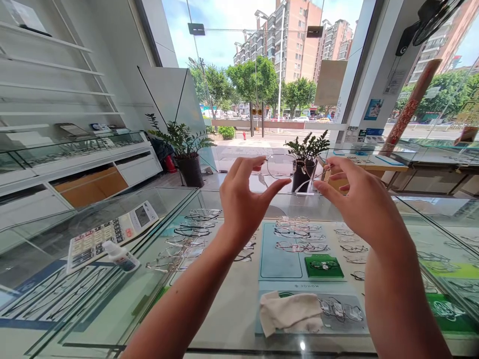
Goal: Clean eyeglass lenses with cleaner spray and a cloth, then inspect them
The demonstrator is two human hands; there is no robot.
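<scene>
Head view: wire-rimmed eyeglasses (296, 163) held up in the air above the glass counter (232, 304).
Left hand (245, 192) and right hand (354, 197) each pinch an outer end, neither nearer; long axis runs side to side, dipping slightly rightward. Facing of lens fronts: cannot be determined.

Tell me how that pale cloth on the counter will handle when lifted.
The cloth will probably droop rather than hold its shape, since it lies in loose folds. It looks thin, so it is likely light. Its matte surface suggests it shouldn't be slippery.
</scene>
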